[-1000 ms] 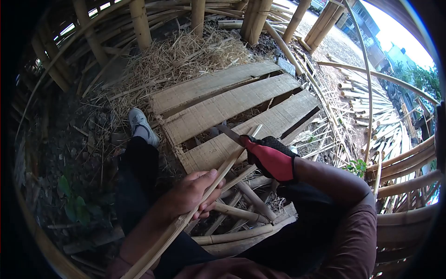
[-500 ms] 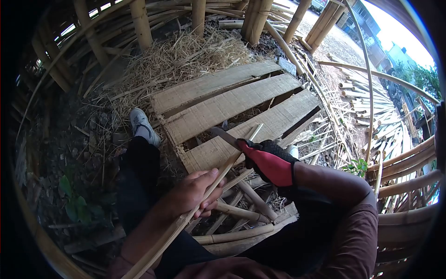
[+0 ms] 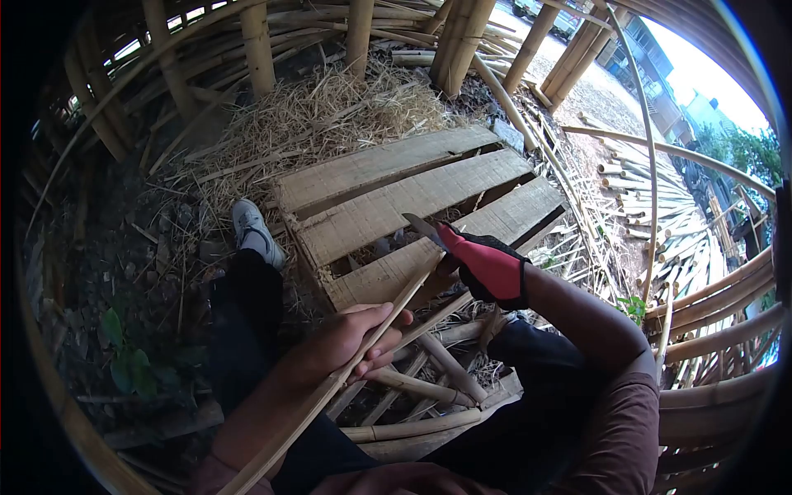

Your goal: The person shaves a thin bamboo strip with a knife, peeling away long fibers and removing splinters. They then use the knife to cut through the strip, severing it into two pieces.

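My bare left hand is closed around a long split bamboo strip, which slants from the bottom left up toward the middle. My right hand, in a red and black glove, grips a knife whose blade points up and left, over the slatted wooden platform. The upper end of the strip lies just below and left of the glove. The knife's handle is hidden in the glove.
A slatted wooden platform stands ahead. Straw shavings lie behind it, near upright bamboo posts. Cut bamboo poles are spread at the right. More bamboo pieces lie between my legs.
My right hand and the knife have shifted right and slightly up, toward the strip's upper end. The view has tilted a little, so the platform appears lower. My left hand keeps its hold.
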`<state>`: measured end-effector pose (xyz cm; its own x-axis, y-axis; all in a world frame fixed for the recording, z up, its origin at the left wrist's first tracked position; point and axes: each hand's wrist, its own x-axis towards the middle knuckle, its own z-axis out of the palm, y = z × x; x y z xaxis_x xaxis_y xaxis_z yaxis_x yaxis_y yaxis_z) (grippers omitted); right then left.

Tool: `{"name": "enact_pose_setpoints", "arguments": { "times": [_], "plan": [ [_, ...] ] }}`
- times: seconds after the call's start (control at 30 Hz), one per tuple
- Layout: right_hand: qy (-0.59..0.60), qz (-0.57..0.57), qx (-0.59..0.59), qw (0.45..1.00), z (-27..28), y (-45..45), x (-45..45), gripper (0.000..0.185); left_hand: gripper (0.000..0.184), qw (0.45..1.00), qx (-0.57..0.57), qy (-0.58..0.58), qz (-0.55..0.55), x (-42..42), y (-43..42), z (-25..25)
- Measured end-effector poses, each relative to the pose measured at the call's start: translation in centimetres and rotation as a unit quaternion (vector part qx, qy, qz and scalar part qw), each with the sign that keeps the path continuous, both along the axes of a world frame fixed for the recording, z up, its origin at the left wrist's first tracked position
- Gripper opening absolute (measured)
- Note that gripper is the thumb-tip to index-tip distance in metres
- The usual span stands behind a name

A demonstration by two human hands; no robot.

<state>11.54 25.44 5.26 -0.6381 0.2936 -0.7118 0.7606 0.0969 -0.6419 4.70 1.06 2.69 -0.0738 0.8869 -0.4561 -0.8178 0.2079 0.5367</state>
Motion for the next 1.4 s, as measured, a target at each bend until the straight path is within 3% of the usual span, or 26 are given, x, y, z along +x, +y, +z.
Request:
{"name": "enact_pose_setpoints", "arguments": {
  "times": [0.07, 0.37, 0.77, 0.9, 0.97, 1.03, 1.17, 1.27, 1.33, 1.4],
  "plan": [
    [0.024, -0.013, -0.065, 0.998, -0.3, 0.1, -0.1, 0.067, 0.035, 1.000, 0.006, -0.003, -0.002, -0.1, 0.0, 0.2],
    [0.076, -0.035, -0.120, 0.989, -1.7, 0.2, -0.4, 0.052, 0.042, 0.999, 0.038, 0.008, 0.006, -0.3, 0.1, -0.1],
    [0.169, -0.179, -0.068, 0.967, -2.5, 2.2, -0.9, 0.028, 0.049, 0.997, -0.035, 0.063, -0.030, -0.5, -0.3, 1.3],
    [0.168, -0.213, -0.017, 0.962, -2.8, 4.5, -1.4, 0.028, 0.045, 0.999, -0.002, -0.007, -0.053, -1.3, -1.2, 0.7],
    [0.180, -0.188, -0.004, 0.966, -2.8, 5.2, -1.1, 0.029, 0.043, 0.997, 0.021, -0.013, -0.070, -1.3, -1.3, 1.0],
    [0.104, -0.131, 0.021, 0.986, -2.6, 5.8, -1.2, 0.033, 0.039, 0.993, -0.032, 0.088, -0.077, -1.0, -1.4, 2.4],
    [0.085, -0.061, 0.047, 0.993, -1.9, 8.2, -0.9, 0.041, 0.036, 1.000, -0.015, 0.010, 0.004, -0.7, -1.4, 1.1],
    [0.041, 0.016, 0.104, 0.994, -1.8, 9.4, -0.5, 0.047, 0.036, 0.999, -0.033, 0.012, 0.017, -0.3, -1.1, 1.3],
    [0.013, 0.022, 0.090, 0.996, -0.9, 8.2, -0.3, 0.047, 0.035, 0.994, -0.052, 0.093, 0.004, 0.0, -0.6, 1.3],
    [-0.008, 0.035, 0.083, 0.996, -0.1, 5.6, -0.4, 0.048, 0.034, 0.995, -0.051, 0.090, 0.003, -0.1, -0.7, 1.2]
  ]
}}
